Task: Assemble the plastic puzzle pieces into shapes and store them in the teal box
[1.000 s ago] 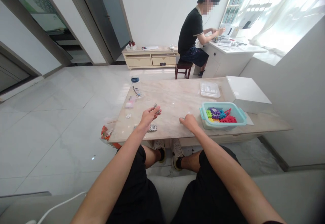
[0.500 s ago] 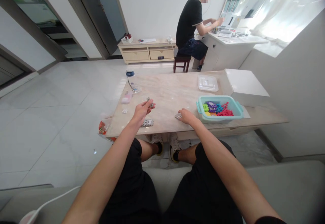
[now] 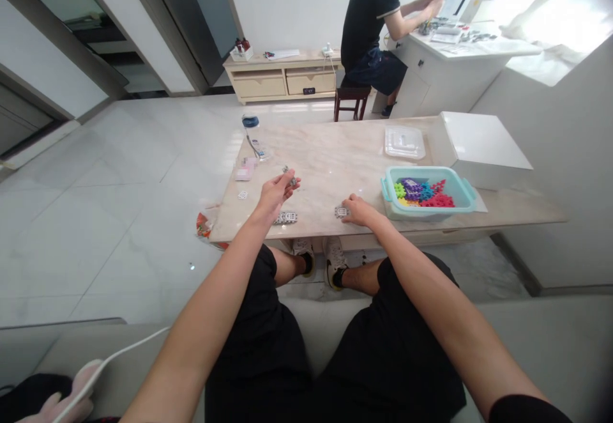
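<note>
My left hand (image 3: 274, 194) is raised a little over the table, its thumb and fingers closed around a small grey building piece (image 3: 292, 181). Fingers hide part of that piece. Below it on the tabletop lies a row of grey building pieces (image 3: 287, 218), partly behind my left wrist. My right hand (image 3: 359, 210) rests at the table's near side, fingertips pinching the edge of another grey piece (image 3: 340, 212) with a grid-like face. A flat white piece (image 3: 242, 195) sits farther left. Colourful interlocking pieces (image 3: 424, 194) fill a turquoise bin (image 3: 428, 216) to the right of my right hand.
A clear plastic lid (image 3: 405, 142) and a white box (image 3: 486, 142) stand behind the bin on the marble-look table (image 3: 325, 148). Pink packet (image 3: 244, 171) and blue-capped item (image 3: 249, 121) lie at the left. Another person (image 3: 371, 20) sits at a far desk.
The head view has tilted down and shifted slightly. More of the grey piece at my right fingertips shows now. My left hand keeps its hold with little movement.
</note>
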A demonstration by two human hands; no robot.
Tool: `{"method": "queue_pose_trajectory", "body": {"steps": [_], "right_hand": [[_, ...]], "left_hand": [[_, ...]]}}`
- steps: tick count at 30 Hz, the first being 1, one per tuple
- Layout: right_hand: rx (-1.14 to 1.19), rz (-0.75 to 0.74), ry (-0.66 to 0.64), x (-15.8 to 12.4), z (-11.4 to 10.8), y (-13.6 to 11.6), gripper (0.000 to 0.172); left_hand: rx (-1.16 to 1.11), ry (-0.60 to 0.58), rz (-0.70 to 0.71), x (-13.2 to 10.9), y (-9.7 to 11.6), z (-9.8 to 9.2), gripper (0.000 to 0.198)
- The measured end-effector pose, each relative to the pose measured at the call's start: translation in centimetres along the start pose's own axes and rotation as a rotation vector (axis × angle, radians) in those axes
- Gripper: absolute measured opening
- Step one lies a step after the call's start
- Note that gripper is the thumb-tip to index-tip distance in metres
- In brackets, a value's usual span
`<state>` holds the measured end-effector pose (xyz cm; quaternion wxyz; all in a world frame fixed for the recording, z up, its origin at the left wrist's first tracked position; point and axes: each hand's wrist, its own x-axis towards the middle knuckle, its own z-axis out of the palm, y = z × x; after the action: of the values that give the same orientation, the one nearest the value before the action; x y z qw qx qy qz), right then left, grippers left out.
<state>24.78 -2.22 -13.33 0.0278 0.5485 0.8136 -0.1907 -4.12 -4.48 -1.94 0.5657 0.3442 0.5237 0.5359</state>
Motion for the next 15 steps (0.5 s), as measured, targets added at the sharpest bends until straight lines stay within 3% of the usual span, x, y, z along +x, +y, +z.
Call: {"method": "queue_pose_trajectory", "body": {"steps": [5,9,12,15], "right_hand": [[-0.038,-0.02,0.027,0.6,-0.2,-0.8,0.044],[-0.073,-0.054,0.04,1.5,-0.5,-3.4,0.039],[-0.028,-0.185,0.072,2.6,-0.5,-6.3,0.038],[0.018,-0.283,0.079,3.7,-0.2,-8.9,0.037]], "left_hand": [[-0.059,-0.08,0.055,-0.9,0.8,0.1,0.059],[-0.048,-0.106,0.091,-0.9,1.3,-0.5,0.063],[0.03,-0.065,0.134,0.1,1.2,-2.3,0.063],[0.279,0.011,0.273,1.4,0.6,-5.5,0.062]]}}
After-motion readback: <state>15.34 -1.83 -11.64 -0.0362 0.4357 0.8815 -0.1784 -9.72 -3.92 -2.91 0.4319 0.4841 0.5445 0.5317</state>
